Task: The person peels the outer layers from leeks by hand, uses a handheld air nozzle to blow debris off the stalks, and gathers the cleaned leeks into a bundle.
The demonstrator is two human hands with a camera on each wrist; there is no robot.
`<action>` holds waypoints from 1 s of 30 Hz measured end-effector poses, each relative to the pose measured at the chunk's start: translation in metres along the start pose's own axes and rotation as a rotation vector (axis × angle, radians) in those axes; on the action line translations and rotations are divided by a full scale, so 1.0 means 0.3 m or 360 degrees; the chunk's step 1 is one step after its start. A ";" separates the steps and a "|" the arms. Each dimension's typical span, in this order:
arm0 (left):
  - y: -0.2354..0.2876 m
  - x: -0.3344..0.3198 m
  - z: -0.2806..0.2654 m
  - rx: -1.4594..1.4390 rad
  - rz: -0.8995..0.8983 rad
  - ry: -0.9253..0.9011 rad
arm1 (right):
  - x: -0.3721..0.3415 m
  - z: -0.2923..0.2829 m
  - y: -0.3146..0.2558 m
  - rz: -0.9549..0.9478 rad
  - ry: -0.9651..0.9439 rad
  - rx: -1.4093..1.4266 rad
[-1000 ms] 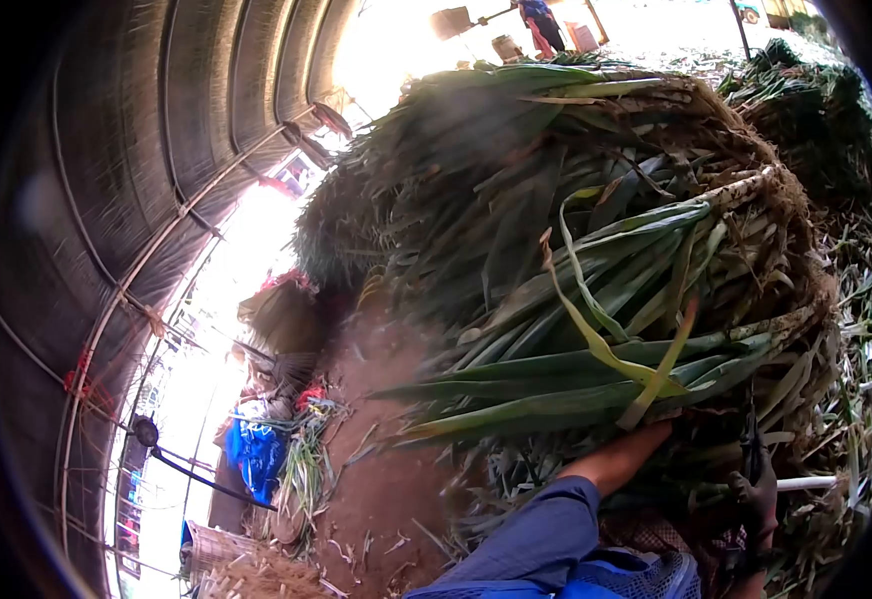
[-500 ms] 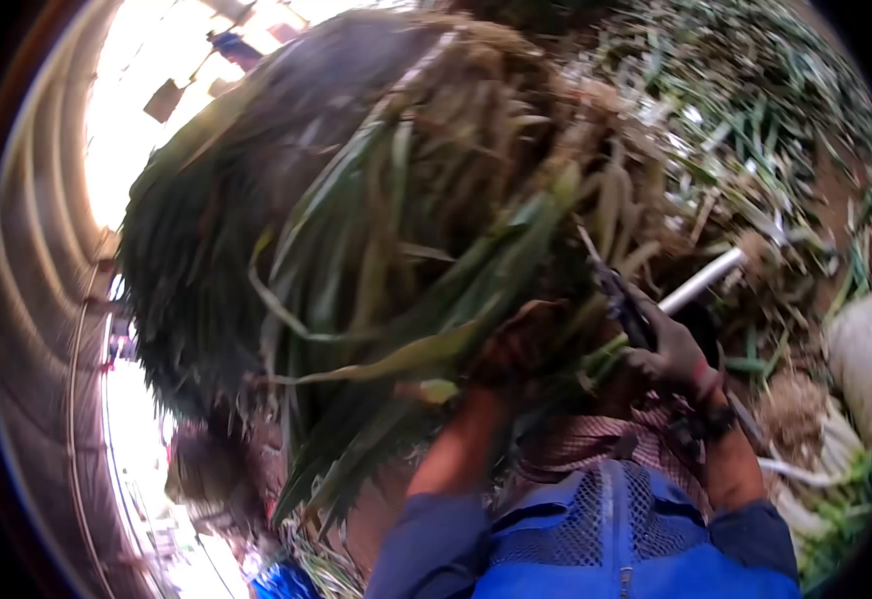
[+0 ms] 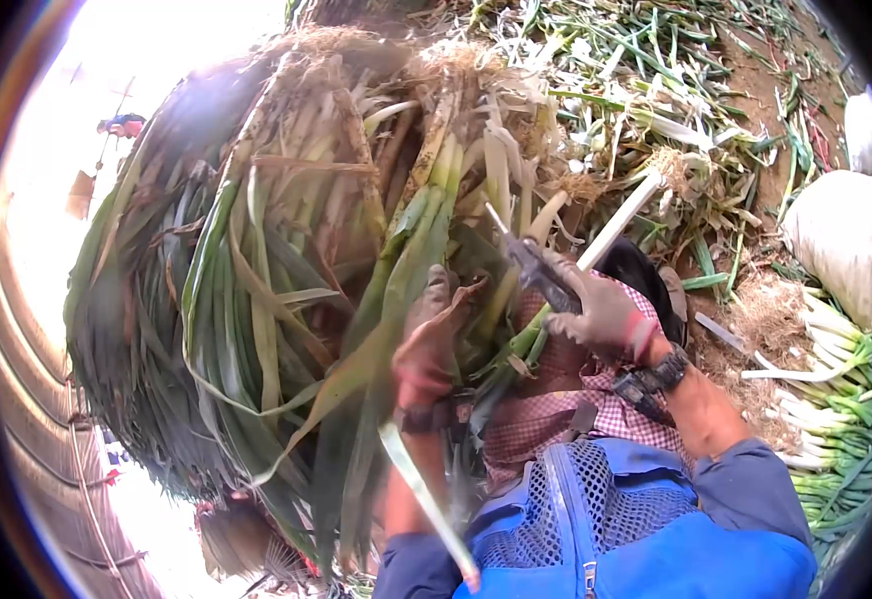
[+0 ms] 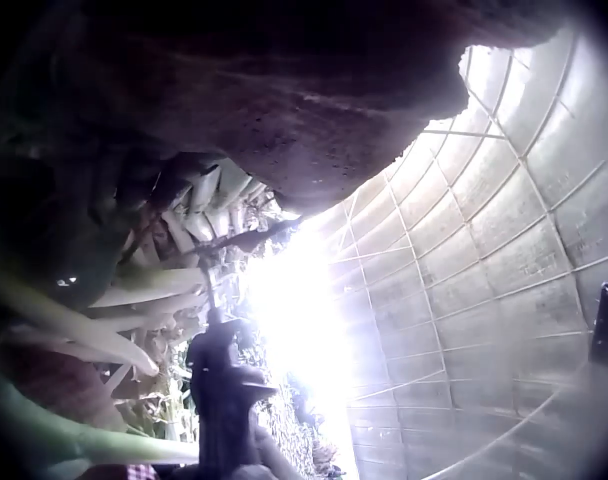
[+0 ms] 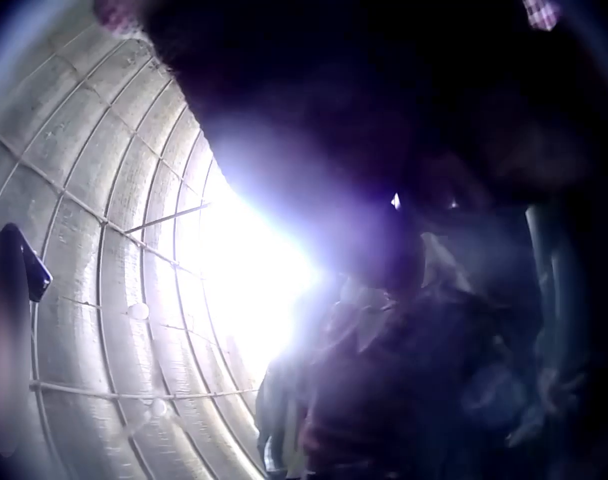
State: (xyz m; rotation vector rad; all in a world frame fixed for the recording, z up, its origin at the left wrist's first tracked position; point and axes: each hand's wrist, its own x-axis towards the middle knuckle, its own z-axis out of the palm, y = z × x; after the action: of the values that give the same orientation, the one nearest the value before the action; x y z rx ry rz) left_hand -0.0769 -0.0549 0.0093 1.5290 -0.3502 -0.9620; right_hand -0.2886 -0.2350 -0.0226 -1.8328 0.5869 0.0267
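In the head view the gloved left hand (image 3: pixel 428 334) is upright beside long green leek leaves (image 3: pixel 396 270), a dry brown leaf across it; whether its fingers grip anything is unclear. It looms dark across the top of the left wrist view. The gloved right hand (image 3: pixel 601 311), to its right, grips a dark tool (image 3: pixel 541 275) with a thin, pale tip angled up and left. That tool (image 4: pixel 222 400) also shows in the left wrist view. Behind the right hand lies a white leek stalk (image 3: pixel 621 220) with roots. The right wrist view is mostly dark and glared.
A big heap of leeks (image 3: pixel 146 329) fills the left side, roots upward. Scattered leaves and trimmings (image 3: pixel 616 80) cover the ground beyond. At right are a pale sack (image 3: pixel 841 235), loose roots (image 3: pixel 771 309) and a row of white-stemmed leeks (image 3: pixel 826 429).
The head view has swung, shifting the heap leftward and bringing the sack and leek row in at right. The left hand, earlier mostly covered by leaves, now shows. The right hand still grips the tool.
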 end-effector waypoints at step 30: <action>-0.080 0.041 -0.097 0.1588 0.0351 0.0670 | -0.044 0.060 -0.083 -0.0297 -0.0279 -0.0246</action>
State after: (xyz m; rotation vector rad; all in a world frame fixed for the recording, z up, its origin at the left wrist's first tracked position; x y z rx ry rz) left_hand -0.0553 -0.0387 -0.0197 2.4640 -0.7363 -0.2331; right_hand -0.2852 -0.2082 -0.0026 -2.0044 0.2965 0.1089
